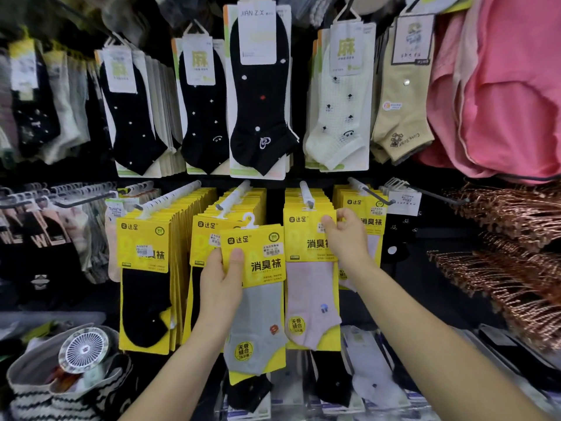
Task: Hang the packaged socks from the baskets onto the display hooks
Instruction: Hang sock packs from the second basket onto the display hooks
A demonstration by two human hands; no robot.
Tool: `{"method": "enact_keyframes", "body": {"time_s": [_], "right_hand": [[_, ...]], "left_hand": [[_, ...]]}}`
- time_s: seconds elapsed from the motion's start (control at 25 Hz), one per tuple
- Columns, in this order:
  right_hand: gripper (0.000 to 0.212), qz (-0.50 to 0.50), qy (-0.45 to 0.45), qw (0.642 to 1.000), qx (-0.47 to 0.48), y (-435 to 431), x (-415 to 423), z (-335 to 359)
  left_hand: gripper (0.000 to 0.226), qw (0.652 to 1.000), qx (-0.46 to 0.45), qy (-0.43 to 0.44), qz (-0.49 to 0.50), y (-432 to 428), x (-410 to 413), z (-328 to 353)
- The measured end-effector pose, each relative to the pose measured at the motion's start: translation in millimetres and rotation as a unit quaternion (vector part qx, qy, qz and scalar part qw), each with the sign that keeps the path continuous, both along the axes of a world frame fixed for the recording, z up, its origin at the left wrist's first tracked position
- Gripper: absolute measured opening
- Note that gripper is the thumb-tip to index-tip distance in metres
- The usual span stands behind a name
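Left hand [223,287]: squeezing grey sock pack [258,302], thumb on front.
Grey sock pack: yellow card, grey sock, little white hook above thumb.
Pink sock pack [309,287]: hanging just right of it.
Right hand [346,238]: pinching pink sock pack at top corner.

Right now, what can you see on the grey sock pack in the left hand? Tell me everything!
The grey sock pack is a flat yellow card with a white plastic hook on top, black characters, a price sticker and a round green seal. A grey ankle sock with a tiny orange motif lies on it. The left hand holds it upright by its left edge, thumb on the front. Its hook is on no peg yet; it sits in front of other yellow packs.
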State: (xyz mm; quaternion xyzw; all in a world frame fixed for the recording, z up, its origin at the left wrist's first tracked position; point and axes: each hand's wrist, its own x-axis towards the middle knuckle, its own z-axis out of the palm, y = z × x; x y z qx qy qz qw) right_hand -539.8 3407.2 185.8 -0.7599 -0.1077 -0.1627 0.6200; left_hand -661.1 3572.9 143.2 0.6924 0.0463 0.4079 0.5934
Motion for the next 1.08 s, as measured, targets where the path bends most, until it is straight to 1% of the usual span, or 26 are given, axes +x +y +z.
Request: {"method": "enact_keyframes", "body": {"time_s": [0.16,0.2,0.28,0.32,0.36,0.44,0.48,0.52,0.56,0.64,0.76,0.88,1.0,1.08], "right_hand": [[0.018,0.017,0.015,0.999,0.034,-2.0,-1.4,-4.7],[0.023,0.003,0.009,0.999,0.036,-3.2,-3.5,-5.7],[0.026,-0.028,-0.035,0.998,0.041,-6.0,-10.0,-10.3],[0.022,-0.012,-0.063,0.997,0.052,-5.8,-16.1,-12.4],[0.018,0.027,-0.085,0.995,0.049,-4.3,-23.2,-14.2],[0.022,0.092,-0.108,0.99,-0.02,-0.4,-34.7,-19.0],[0.024,0.102,-0.114,0.987,-0.053,1.1,-37.1,-21.5],[0.024,0.102,-0.113,0.986,-0.064,1.1,-38.3,-22.3],[0.022,0.1,-0.098,0.989,-0.045,-1.2,-38.5,-21.8],[0.014,0.106,-0.043,0.993,0.026,-9.1,-34.9,-22.7],[0.016,0.091,0.018,0.993,0.068,-22.0,-27.6,-24.6],[0.016,0.08,0.038,0.989,0.115,-26.8,-19.3,-19.4],[0.017,0.053,0.015,0.994,0.094,-24.0,-15.0,-7.5],[0.015,0.034,-0.016,0.998,0.049,-18.5,-11.2,-2.2]], "left_hand": [[0.013,1.0,-0.003,-0.002,-0.006,-5.9,1.9,4.5],[0.013,1.0,-0.002,-0.002,-0.013,-7.8,2.6,4.9],[0.008,1.0,0.007,0.005,-0.024,-11.8,4.8,4.5],[0.006,1.0,0.012,0.01,-0.027,-14.6,6.2,4.3],[0.005,0.999,0.014,0.013,-0.029,-18.2,8.2,4.4],[0.003,0.999,0.011,0.014,-0.033,-25.8,12.4,4.9],[0.003,0.999,0.007,0.015,-0.035,-29.4,14.3,5.4],[0.004,0.999,0.0,0.016,-0.039,-32.4,15.9,5.5],[0.005,0.999,-0.009,0.017,-0.043,-34.7,16.8,4.6],[0.007,0.998,-0.029,0.018,-0.047,-35.1,16.8,1.9],[0.012,0.998,-0.042,0.011,-0.035,-24.9,14.9,-0.1],[0.016,1.0,-0.023,0.005,-0.012,-13.0,11.7,1.4],[0.015,1.0,-0.007,0.001,0.014,-2.9,7.3,2.6],[0.016,1.0,0.004,-0.003,0.006,0.9,4.1,3.2]]}}
